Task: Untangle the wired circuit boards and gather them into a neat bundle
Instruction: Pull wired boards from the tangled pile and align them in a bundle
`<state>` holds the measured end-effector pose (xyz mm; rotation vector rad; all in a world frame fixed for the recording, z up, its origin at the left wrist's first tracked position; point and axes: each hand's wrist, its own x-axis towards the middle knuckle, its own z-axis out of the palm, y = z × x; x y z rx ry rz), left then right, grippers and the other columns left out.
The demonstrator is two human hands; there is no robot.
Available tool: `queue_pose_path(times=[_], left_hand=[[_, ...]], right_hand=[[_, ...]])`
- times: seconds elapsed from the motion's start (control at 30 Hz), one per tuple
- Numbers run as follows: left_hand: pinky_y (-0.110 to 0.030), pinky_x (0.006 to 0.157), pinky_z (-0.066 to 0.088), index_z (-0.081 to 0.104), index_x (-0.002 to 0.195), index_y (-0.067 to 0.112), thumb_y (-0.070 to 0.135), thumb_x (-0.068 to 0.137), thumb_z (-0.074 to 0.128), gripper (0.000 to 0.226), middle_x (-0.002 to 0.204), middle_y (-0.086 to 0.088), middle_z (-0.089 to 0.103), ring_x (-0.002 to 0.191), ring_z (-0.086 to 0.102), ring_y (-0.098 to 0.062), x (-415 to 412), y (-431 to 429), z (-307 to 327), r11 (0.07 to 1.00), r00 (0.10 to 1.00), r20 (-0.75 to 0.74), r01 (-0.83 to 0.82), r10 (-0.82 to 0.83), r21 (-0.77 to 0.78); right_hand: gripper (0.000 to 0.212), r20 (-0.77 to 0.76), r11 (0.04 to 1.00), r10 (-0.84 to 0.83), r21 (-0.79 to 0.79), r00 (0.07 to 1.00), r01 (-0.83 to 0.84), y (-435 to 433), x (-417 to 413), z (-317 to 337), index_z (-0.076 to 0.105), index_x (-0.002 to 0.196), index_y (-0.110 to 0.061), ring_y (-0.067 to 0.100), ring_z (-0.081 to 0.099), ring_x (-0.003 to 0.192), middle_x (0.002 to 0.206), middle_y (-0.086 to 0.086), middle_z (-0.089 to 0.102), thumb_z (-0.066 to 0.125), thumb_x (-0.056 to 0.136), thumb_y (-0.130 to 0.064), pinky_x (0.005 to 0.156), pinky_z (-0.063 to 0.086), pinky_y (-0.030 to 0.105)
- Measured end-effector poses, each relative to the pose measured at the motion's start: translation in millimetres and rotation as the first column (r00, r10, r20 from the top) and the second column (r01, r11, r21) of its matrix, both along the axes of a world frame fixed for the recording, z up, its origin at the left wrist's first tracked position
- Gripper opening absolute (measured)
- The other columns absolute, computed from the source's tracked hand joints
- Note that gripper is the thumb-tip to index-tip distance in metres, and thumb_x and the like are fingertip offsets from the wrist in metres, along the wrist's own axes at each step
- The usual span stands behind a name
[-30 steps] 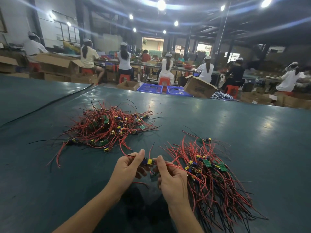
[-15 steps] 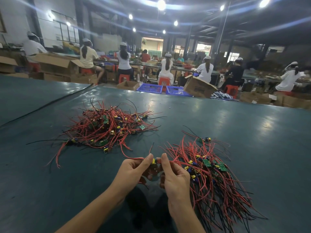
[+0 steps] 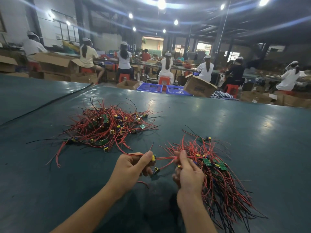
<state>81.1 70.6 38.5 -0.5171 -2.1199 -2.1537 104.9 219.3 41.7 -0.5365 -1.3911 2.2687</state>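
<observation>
nearest us, at the lower middle of the frame, our left hand [image 3: 133, 167] was curled round a small circuit board [image 3: 153, 158], thumb and forefinger pinching it by its yellow part, while a second board [image 3: 155, 170] dangled just below on its lead. our right hand [image 3: 188, 174], just right of centre, had its fingers closed on the red wires [image 3: 165, 158] that ran taut between the two hands; whether it also held a board we could not tell, as the hand hid it. touching that hand, across the lower right, lay the sorted bundle [image 3: 218, 182], its boards together at the top and its red and black leads fanning toward the bottom edge, roughly parallel but untied. further up, left of centre, the tangled pile [image 3: 107, 126] sat on the green table [image 3: 252, 132], well apart from the bundle, wires looping every way with boards buried among them. we judged the job near half done: the two heaps looked alike in bulk, so much of the pile was left to pick apart. far off along the top, seated workers [image 3: 165, 68], a cardboard box [image 3: 198, 85] and blue crates [image 3: 149, 86] lined the table's far edge
</observation>
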Motion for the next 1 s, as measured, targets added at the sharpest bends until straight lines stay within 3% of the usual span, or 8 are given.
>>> queue_pose_path(times=[0.1,0.27,0.4,0.5,0.57,0.7,0.83,1.0], left_hand=[[-0.019,0.051,0.045,0.076,0.067,0.012,0.043,0.080,0.060,0.036,0.054,-0.008,0.066,0.048,0.056,-0.012,-2.9,-6.1,5.7,0.999,0.999,-0.009,-0.033,0.034,0.029],[-0.020,0.046,0.044,0.072,0.065,0.005,0.042,0.081,0.059,0.043,0.057,-0.011,0.067,0.047,0.057,-0.015,-2.2,-5.3,7.0,0.994,0.996,-0.008,-0.083,0.084,0.074],[-0.020,0.045,0.043,0.071,0.065,0.005,0.043,0.079,0.059,0.043,0.059,-0.011,0.068,0.047,0.056,-0.016,-0.9,-2.5,6.2,0.992,0.995,0.002,-0.097,0.097,0.081],[-0.021,0.046,0.044,0.072,0.064,0.012,0.041,0.080,0.059,0.036,0.060,-0.009,0.069,0.047,0.057,-0.014,0.7,0.4,5.6,0.996,0.997,-0.008,-0.078,0.078,0.047],[-0.021,0.048,0.046,0.072,0.062,0.018,0.040,0.081,0.059,0.032,0.059,-0.006,0.068,0.048,0.059,-0.012,1.8,1.1,5.5,0.999,0.999,-0.032,-0.044,0.044,-0.004],[-0.019,0.050,0.045,0.071,0.068,0.016,0.043,0.081,0.059,0.033,0.059,-0.005,0.068,0.050,0.058,-0.010,2.7,1.0,3.2,0.998,0.999,-0.034,0.022,-0.024,-0.067],[-0.020,0.052,0.045,0.073,0.070,0.015,0.042,0.084,0.058,0.034,0.061,-0.006,0.069,0.052,0.058,-0.011,1.1,-1.7,3.1,0.996,0.998,-0.033,0.053,-0.055,-0.073],[-0.020,0.052,0.046,0.075,0.071,0.021,0.042,0.084,0.058,0.030,0.061,-0.006,0.069,0.052,0.058,-0.011,-1.2,-5.0,4.5,0.997,0.998,-0.030,0.046,-0.048,-0.054]], right_hand=[[0.032,-0.066,0.991,-0.081,-0.116,0.994,0.073,16.9,-2.1,3.3,0.078,0.066,-0.015,0.003,0.032,0.039,0.057,-0.004,0.061,0.063,0.093,-0.022,0.034,0.028,0.016],[0.030,-0.113,0.992,-0.094,-0.093,0.989,0.083,10.4,-1.3,1.5,0.079,0.070,-0.019,0.004,0.027,0.039,0.059,-0.005,0.060,0.063,0.092,-0.030,0.036,0.026,0.017],[0.030,-0.091,0.995,-0.002,0.095,0.996,0.010,-5.0,-0.6,-5.5,0.077,0.067,-0.018,0.004,0.031,0.040,0.055,-0.006,0.055,0.066,0.085,-0.041,0.041,0.029,0.018],[0.027,-0.088,0.943,0.167,0.304,0.982,-0.133,-28.1,5.3,-11.1,0.076,0.068,-0.021,0.007,0.045,0.052,0.055,-0.002,0.056,0.068,0.083,-0.040,0.051,0.043,0.023],[0.023,-0.085,0.926,0.221,0.330,0.972,-0.182,-37.1,6.9,-11.7,0.077,0.071,-0.021,0.015,0.055,0.062,0.063,0.006,0.063,0.067,0.087,-0.034,0.062,0.052,0.032],[0.023,-0.010,0.976,0.092,0.199,0.996,-0.089,-28.2,2.0,-9.4,0.077,0.069,-0.022,0.018,0.058,0.065,0.064,0.005,0.066,0.068,0.089,-0.028,0.067,0.055,0.040],[0.031,0.011,0.997,-0.075,0.021,0.997,0.075,-6.2,-1.3,-1.2,0.068,0.061,-0.015,0.003,0.037,0.038,0.044,-0.009,0.048,0.068,0.090,-0.023,0.037,0.034,0.019],[0.022,-0.027,0.978,-0.187,-0.102,0.982,0.183,10.5,-1.3,3.9,0.072,0.071,-0.015,0.002,0.032,0.038,0.050,-0.010,0.051,0.066,0.092,-0.021,0.035,0.027,0.017]])
